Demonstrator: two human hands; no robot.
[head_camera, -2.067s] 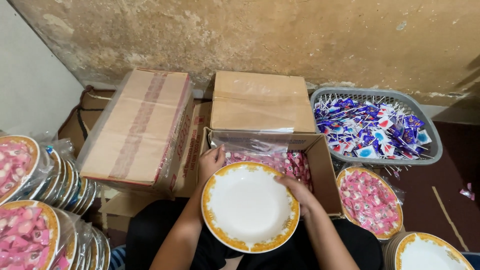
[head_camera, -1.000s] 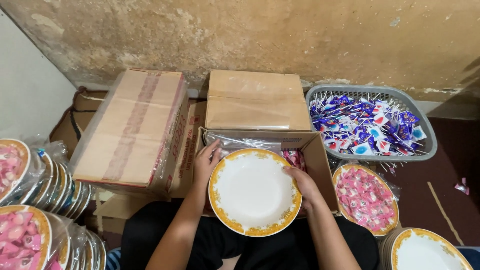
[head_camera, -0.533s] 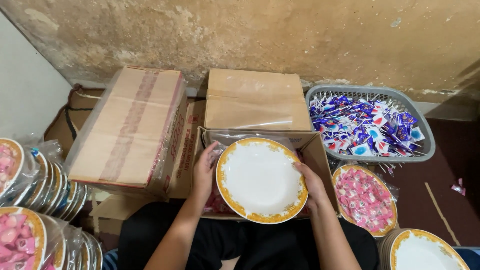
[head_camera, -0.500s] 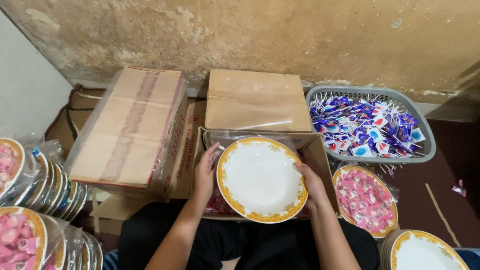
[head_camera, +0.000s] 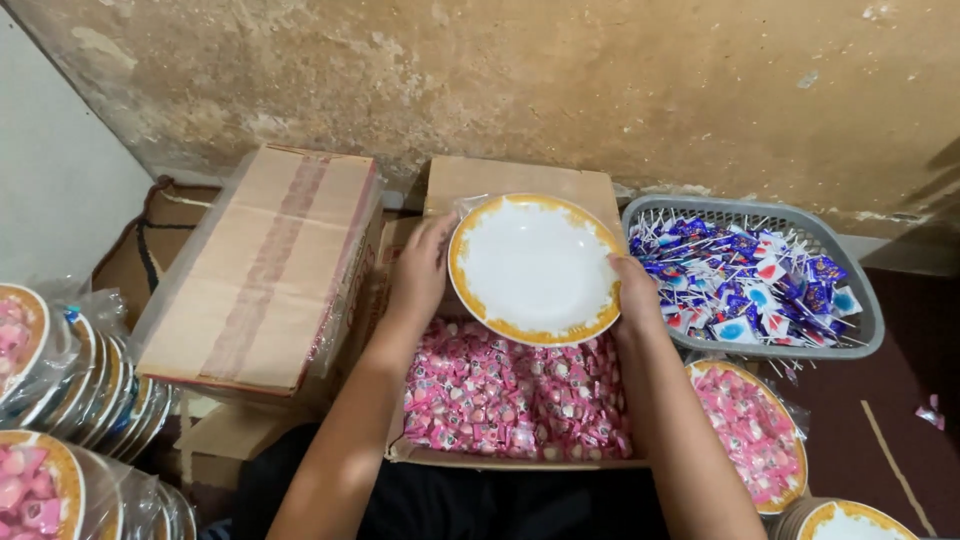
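Both hands, left hand (head_camera: 420, 275) and right hand (head_camera: 635, 290), grip closed on opposite rims of the white yellow-rimmed plate (head_camera: 535, 268), above an open carton of pink wrapped candies (head_camera: 510, 395).

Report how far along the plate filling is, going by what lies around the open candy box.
Done: wrapped plates of pink candy stack at the left, and another filled plate sits at the right. In hand: left hand and right hand hold an empty white plate over the open box of pink candies. Left: this plate holds nothing, and another empty plate waits at lower right.
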